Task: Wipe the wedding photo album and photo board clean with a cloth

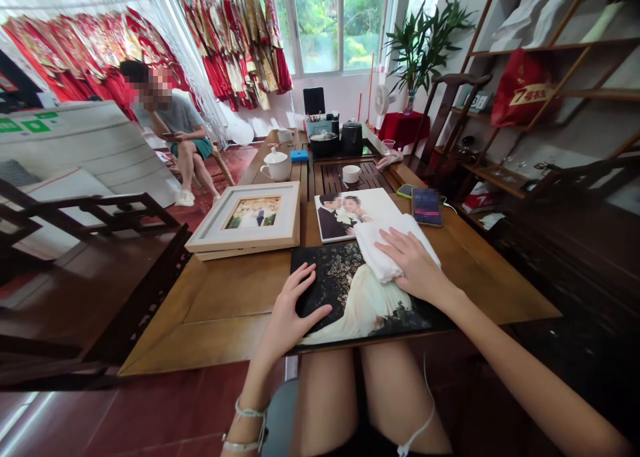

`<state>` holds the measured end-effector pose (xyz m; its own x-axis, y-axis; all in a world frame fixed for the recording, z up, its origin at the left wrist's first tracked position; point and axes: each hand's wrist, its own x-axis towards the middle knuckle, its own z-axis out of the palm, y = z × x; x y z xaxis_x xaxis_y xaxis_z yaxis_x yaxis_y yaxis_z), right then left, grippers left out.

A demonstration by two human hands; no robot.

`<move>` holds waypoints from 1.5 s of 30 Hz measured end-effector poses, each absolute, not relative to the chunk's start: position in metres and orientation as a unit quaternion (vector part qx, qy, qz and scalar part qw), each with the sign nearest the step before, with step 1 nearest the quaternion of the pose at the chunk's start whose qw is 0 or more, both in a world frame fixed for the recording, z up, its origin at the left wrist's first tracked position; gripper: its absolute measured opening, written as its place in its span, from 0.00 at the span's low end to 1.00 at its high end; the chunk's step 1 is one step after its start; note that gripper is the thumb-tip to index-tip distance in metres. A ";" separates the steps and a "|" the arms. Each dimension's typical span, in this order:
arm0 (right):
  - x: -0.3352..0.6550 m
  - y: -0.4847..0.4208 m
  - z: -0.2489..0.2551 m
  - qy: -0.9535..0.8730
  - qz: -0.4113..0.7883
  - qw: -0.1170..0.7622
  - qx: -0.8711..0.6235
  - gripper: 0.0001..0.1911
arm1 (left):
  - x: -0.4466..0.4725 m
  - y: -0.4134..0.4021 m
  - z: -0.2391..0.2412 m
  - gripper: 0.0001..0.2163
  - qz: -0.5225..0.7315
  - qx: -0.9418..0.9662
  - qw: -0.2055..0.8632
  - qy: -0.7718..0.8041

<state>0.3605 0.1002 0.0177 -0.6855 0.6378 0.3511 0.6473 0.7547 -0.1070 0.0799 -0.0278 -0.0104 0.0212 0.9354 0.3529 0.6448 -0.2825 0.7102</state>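
A large dark wedding photo print (350, 310) lies at the near edge of the wooden table (225, 310). My left hand (293, 310) rests flat on its left side, fingers spread. My right hand (413, 264) lies flat on a folded white cloth (385, 240), which sits on the print's upper right part. Behind it lies a second wedding photo (345, 214). A framed photo in a pale wooden frame (247, 220) sits to the left.
A smartphone (427, 206) lies at the right, with a second phone (406, 190) beside it. Tea tray, cups and kettle (351, 137) stand farther back. A person sits on a chair at the left (175, 130). A dark wooden chair (100, 244) stands on the left, shelves on the right.
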 end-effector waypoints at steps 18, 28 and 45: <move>0.375 0.045 0.023 -0.933 0.073 0.144 -0.320 0.47 | 0.082 -0.026 -0.010 0.26 0.410 0.683 0.168 0.580; 0.378 0.003 0.025 -0.943 0.093 0.109 -0.301 0.47 | 0.081 -0.029 -0.008 0.26 0.394 0.702 0.168 0.569; 0.366 -0.004 0.020 -0.941 0.077 0.135 -0.301 0.49 | 0.080 -0.029 -0.010 0.27 0.405 0.697 0.180 0.564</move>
<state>0.3655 -0.0045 0.0201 -0.7821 0.5878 0.2071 0.5463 0.8065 -0.2260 0.0802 -0.0286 -0.0103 0.0373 0.9316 0.3615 0.6404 -0.3000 0.7070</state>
